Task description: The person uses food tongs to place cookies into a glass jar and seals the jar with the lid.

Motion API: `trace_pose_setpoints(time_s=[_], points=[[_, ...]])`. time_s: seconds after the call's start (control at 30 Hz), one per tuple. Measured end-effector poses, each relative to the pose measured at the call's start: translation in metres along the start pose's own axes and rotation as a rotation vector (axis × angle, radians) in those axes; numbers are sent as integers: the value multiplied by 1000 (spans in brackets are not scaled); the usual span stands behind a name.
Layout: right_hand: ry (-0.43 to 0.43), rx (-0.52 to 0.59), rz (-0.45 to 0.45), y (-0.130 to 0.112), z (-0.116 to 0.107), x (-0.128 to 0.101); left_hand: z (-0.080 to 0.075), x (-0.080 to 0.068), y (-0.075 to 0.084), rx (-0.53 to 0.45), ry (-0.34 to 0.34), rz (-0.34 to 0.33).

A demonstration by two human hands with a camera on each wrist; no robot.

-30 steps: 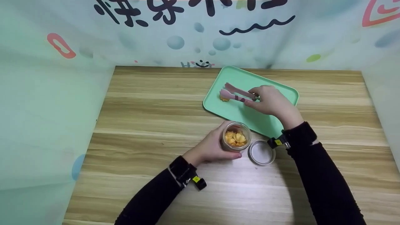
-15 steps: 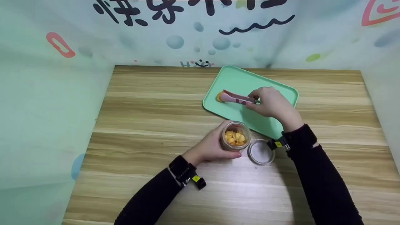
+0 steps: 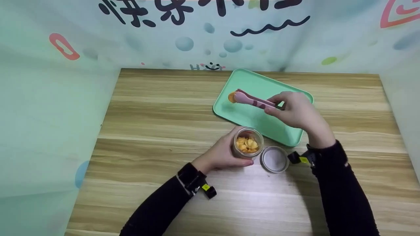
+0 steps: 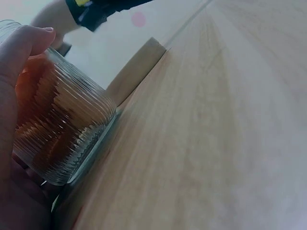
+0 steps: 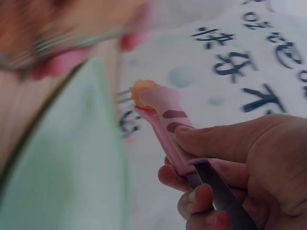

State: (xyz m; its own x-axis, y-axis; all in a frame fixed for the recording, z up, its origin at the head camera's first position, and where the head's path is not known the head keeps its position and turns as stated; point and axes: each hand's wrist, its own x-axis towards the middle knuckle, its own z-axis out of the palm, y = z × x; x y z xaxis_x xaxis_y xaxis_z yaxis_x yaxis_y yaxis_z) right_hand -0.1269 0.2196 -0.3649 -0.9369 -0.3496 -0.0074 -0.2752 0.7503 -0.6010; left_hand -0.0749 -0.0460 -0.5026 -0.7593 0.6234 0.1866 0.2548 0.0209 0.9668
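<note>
Right hand (image 3: 297, 109), right of centre in the head view, clenched on pink tongs (image 3: 254, 100), squeezed so the tips pinch an orange snack piece (image 3: 232, 97) above the left end of the mint-green tray (image 3: 305, 95); same pinch seen mid-frame in the right wrist view (image 5: 141, 90), piece clear of the tray. Left hand (image 3: 223, 152), lower centre, wrapped round a ribbed glass jar (image 3: 247, 143) of orange pieces, mouth open upward, steadied on the wooden surface (image 3: 157, 114), seemingly against tipping. Lid (image 3: 274, 159) flat just right of the jar, out of the way. Printed backdrop (image 3: 210, 29) behind
</note>
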Motion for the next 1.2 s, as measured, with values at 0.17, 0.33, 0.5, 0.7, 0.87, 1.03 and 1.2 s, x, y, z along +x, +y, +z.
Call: trace_pose_setpoints(time_s=[0.17, 0.33, 0.5, 0.7, 0.87, 1.03, 1.2], points=[[70, 105, 21, -9, -27, -26, 0, 1, 1, 10, 1, 3], [106, 129, -86, -15, -49, -56, 1, 1, 3, 23, 5, -6], [60, 121, -225, -18, -62, -79, 1, 0, 3, 23, 5, -22], [-10, 87, -296, -17, -62, -93, 0, -2, 3, -13, 4, -68], [-56, 30, -438, -11, -55, -92, 0, 0, 2, -34, 1, -28], [-70, -2, -486, -8, -53, -91, 0, 1, 1, -24, -1, -1], [-77, -21, -475, -9, -51, -92, 0, 0, 2, -27, -8, -7]])
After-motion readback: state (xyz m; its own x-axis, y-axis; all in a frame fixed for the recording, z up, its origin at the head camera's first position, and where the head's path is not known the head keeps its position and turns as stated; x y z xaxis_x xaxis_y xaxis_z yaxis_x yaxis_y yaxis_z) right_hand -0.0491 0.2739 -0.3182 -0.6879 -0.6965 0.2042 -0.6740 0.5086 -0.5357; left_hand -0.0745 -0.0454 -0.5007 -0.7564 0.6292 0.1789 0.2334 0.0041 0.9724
